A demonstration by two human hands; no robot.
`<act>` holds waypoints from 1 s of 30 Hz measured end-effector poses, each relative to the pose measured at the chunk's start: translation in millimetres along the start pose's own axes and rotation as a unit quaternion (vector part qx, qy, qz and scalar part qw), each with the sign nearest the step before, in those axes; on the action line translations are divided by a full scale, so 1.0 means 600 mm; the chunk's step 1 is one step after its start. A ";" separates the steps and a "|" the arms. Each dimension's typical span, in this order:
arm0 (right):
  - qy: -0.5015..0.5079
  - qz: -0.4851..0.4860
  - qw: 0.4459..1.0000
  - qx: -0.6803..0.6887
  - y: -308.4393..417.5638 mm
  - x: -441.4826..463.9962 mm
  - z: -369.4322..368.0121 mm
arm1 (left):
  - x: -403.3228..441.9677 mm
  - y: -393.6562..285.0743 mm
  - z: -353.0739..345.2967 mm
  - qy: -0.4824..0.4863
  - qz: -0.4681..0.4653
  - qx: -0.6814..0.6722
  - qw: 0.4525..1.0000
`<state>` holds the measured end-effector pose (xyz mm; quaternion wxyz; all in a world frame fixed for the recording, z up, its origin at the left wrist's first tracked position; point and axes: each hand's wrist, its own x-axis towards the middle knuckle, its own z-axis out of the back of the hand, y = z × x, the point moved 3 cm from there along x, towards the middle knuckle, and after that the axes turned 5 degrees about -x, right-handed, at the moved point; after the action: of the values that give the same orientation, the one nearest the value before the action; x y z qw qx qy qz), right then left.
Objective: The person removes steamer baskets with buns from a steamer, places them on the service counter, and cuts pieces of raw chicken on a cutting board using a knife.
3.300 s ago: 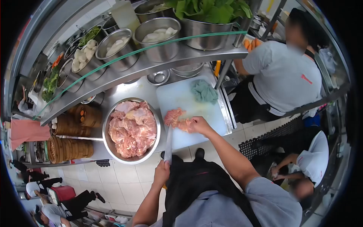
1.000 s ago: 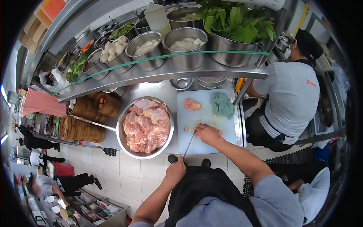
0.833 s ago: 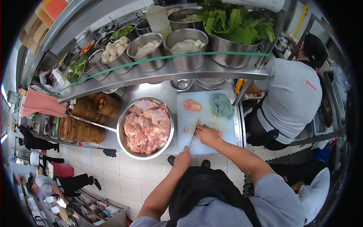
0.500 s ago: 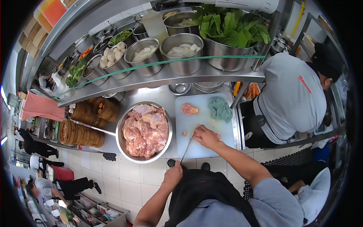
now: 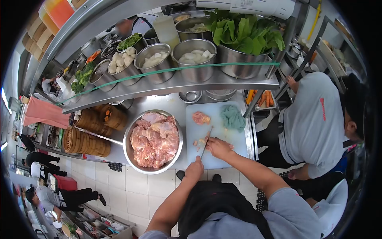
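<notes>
My left hand (image 5: 194,169) is closed round the handle of a knife (image 5: 207,140), whose blade lies over the white cutting board (image 5: 195,153). On the board, my right hand (image 5: 218,147) presses down on a piece of raw meat (image 5: 231,146), mostly hidden under the fingers. Small meat scraps (image 5: 195,142) lie left of the blade. Farther back on the board are a larger meat piece (image 5: 201,118) and a crumpled green cloth (image 5: 232,118). A steel bowl (image 5: 126,153) heaped with raw meat (image 5: 154,139) stands left of the board.
Bamboo steamers (image 5: 85,141) stand left of the bowl. Above the counter runs a steel shelf (image 5: 171,87) with pots of vegetables and a glass edge. One co-worker (image 5: 314,119) stands at the right, another person (image 5: 332,205) is lower right, and more people are at the left.
My left hand has moved forward with the knife, the blade now reaching farther over the board. My right hand stays on the meat. The co-worker at right has shifted and turned.
</notes>
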<state>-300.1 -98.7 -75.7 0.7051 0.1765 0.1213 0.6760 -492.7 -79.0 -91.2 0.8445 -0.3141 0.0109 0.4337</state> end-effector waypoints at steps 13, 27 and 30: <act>-0.071 0.003 0.989 0.132 -0.025 -0.027 0.020 | -0.113 0.020 0.084 0.005 -0.010 0.043 0.999; -0.022 0.042 0.999 -0.020 -0.033 -0.010 0.005 | -0.004 -0.009 0.007 0.028 -0.007 -0.025 0.999; -0.027 0.036 0.999 -0.024 -0.037 -0.010 0.002 | -0.058 0.013 0.015 0.034 -0.012 -0.046 0.998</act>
<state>-280.0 -105.2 -84.3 0.6874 0.1818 0.0791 0.6987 -522.4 -95.8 -77.8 0.8336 -0.3672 0.0162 0.4124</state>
